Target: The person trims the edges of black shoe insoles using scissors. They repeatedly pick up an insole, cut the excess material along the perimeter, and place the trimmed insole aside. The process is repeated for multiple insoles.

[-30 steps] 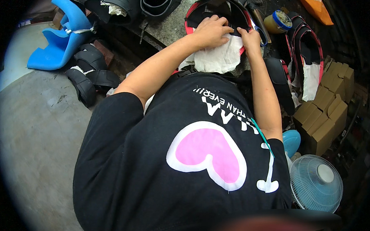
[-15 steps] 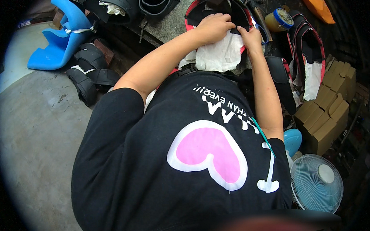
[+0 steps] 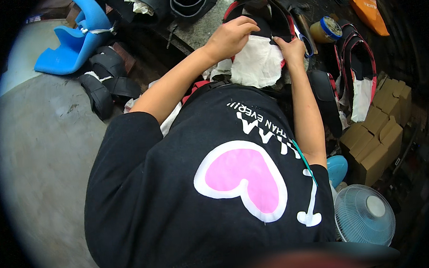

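In front of my body, at the top middle, is a curved black padded piece with red edging [image 3: 286, 17]. A white cloth flap [image 3: 255, 65] hangs from it toward me. Over the cloth's upper left part is my left hand [image 3: 230, 37], its fingers drawn together; whatever is between them is hidden. My right hand [image 3: 292, 51] grips the piece at its right edge, thumb on the inner side near the top of the cloth, fingers partly hidden behind the rim.
A similar black piece with red edging [image 3: 360, 55] lies to the right, near a jar with a blue rim [image 3: 326, 29] and an orange bag [image 3: 366, 7]. Cardboard boxes [image 3: 375, 141] and a fan [image 3: 365, 216] stand lower right. Blue foam [image 3: 72, 47] and black padded pieces [image 3: 108, 64] are at left.
My left hand has drawn back to the left, away from my right thumb, uncovering more of the cloth and the black inside. My right hand keeps its hold on the edge.
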Available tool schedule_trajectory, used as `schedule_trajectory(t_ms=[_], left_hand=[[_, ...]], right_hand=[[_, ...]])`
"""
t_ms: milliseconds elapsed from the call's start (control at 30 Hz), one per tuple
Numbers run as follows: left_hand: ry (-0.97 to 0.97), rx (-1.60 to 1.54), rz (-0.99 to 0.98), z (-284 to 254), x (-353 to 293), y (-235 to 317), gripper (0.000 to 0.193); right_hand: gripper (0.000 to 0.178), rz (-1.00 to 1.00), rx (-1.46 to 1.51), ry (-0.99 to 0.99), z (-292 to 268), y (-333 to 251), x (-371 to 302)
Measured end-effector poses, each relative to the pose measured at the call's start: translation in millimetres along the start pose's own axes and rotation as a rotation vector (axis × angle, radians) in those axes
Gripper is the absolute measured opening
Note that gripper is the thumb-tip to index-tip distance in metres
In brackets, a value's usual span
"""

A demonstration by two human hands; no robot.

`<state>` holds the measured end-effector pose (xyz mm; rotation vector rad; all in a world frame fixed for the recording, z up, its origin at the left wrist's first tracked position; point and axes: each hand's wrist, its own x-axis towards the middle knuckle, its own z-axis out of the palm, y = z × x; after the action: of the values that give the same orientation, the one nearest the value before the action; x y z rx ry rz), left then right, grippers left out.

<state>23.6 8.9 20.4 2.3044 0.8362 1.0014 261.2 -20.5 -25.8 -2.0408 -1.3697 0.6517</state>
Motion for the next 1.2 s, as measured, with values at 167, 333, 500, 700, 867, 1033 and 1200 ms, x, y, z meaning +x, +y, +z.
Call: schedule_trajectory(t_ms=[167, 333, 500, 700, 867, 1033, 1200], left_hand=[[0.066, 0.097, -0.046, -50, -25, 2, 0.048], [-0.186, 0.688, 0.359, -51, -28, 14, 0.037], [-0.179, 0.555, 0.407, -59, 10, 31, 0.023], [0.117, 0.201, 0.189, -89, 54, 39, 0.025], [-0.112, -0.441, -0.334, -86, 57, 23, 0.031], [-0.463, -1.043, -0.716, -89, 49, -4, 0.046], [-0.436, -0.837, -0.729, -73, 54, -11, 0.06]], right_hand=[[0.037, 0.098, 0.183, -0.008, 6, 2, 1], [0.026, 0.379, 0.852, -0.258, 1, 2, 3], [0.036, 0.013, 0.559, -0.061, -35, -28, -5], [0.068, -0.667, 0.319, -0.355, -109, -63, -27], [0.072, -0.276, 0.909, -0.483, -115, -69, -40], [0.057, 0.032, 1.199, -0.45, -77, -62, -39], [0.048, 0.095, 1.183, -0.355, -62, -45, -31]])
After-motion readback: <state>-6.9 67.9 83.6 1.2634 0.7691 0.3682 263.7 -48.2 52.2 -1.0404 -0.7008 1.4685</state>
